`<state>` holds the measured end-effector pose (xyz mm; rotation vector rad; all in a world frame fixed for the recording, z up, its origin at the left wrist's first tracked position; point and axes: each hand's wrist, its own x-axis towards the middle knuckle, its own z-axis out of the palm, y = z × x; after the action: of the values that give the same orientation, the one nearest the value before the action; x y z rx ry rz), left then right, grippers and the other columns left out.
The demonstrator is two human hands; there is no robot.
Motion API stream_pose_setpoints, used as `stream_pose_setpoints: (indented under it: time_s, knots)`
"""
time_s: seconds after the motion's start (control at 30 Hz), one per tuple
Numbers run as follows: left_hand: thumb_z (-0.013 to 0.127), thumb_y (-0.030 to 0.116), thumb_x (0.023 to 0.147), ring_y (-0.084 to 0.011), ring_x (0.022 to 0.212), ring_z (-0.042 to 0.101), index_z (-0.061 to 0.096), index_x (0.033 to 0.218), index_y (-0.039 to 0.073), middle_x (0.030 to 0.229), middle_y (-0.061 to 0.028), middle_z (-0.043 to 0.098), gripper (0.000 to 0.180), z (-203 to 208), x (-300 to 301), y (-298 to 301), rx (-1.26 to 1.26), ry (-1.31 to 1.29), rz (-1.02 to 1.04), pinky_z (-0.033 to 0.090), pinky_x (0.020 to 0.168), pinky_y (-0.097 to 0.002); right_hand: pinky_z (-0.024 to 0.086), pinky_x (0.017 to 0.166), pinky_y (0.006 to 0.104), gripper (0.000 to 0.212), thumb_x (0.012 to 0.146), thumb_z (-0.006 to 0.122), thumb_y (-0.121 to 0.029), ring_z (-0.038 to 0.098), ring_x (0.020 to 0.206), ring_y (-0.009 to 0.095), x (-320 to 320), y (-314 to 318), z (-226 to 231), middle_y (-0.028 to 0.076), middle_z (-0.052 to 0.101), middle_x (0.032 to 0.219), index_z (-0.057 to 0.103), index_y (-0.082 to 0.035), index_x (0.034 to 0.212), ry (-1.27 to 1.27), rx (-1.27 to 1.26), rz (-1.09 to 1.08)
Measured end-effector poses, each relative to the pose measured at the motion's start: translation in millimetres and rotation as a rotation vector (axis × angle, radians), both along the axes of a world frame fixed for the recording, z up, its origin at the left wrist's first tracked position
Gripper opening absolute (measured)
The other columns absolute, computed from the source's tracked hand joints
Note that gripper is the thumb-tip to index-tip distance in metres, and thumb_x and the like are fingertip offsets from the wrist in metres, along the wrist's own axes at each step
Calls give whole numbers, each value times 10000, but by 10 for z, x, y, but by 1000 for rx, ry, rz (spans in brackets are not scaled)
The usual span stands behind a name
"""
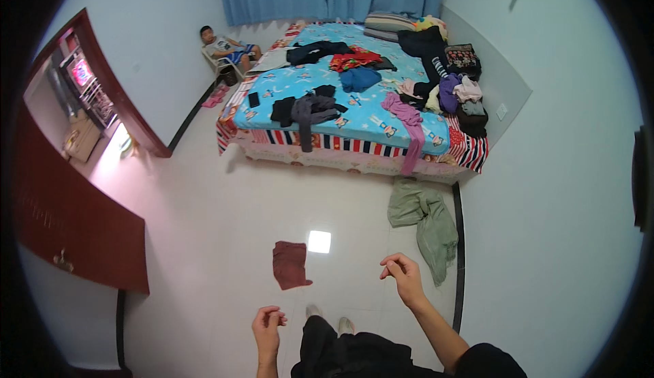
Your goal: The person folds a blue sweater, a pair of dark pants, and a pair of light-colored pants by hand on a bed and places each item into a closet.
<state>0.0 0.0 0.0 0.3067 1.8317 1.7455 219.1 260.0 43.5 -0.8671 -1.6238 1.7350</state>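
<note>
My left hand (268, 325) hangs at the lower middle, fingers loosely bent and a little apart, with nothing in it. Farther right, my right hand (404, 277) is raised with bent fingers and a gap at the thumb; it too holds nothing. A dark red folded piece of clothing (290, 265) lies flat on the floor in front of my feet, nearest to my left hand and apart from it. Beyond my right hand, a crumpled grey-green garment (429, 224), perhaps trousers, lies on the floor by the right wall.
A bed (272, 115) with a blue patterned sheet holds several scattered clothes, a pink garment (407, 122) hanging off its front edge, and a dark phone (254, 99). A person (231, 49) sits on a chair at the back left. An open brown door (82, 207) stands left.
</note>
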Motion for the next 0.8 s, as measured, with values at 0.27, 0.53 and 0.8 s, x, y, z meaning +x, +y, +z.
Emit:
stream_pose_setpoints:
  time_s: [0.27, 0.53, 0.8]
  knots:
    - [511, 73, 912, -140, 736, 612, 581, 994, -21, 837, -85, 639, 143, -549, -1449, 2517, -71, -115, -340, 510, 658, -265, 500, 681, 287, 339, 937, 426, -129, 571, 660, 155, -1202, 1888, -397, 94, 569, 770, 373, -38, 1260, 53, -142, -328]
    - [514, 119, 924, -132, 738, 607, 583, 984, -12, 840, -74, 637, 159, -280, -3102, 5335, -143, 35, -573, 485, 652, -239, 498, 653, 287, 336, 951, 386, -152, 563, 657, 153, -2268, 4227, -194, 101, 559, 773, 373, -20, 1260, 58, -147, -533]
    - [520, 154, 934, -145, 768, 609, 579, 999, 4, 864, -69, 628, 174, -499, -3954, 8815, -141, 42, -703, 495, 674, -259, 498, 655, 267, 251, 940, 415, -75, 553, 701, 138, -3133, 6897, -987, 85, 549, 754, 448, 6, 1175, 121, -284, -560]
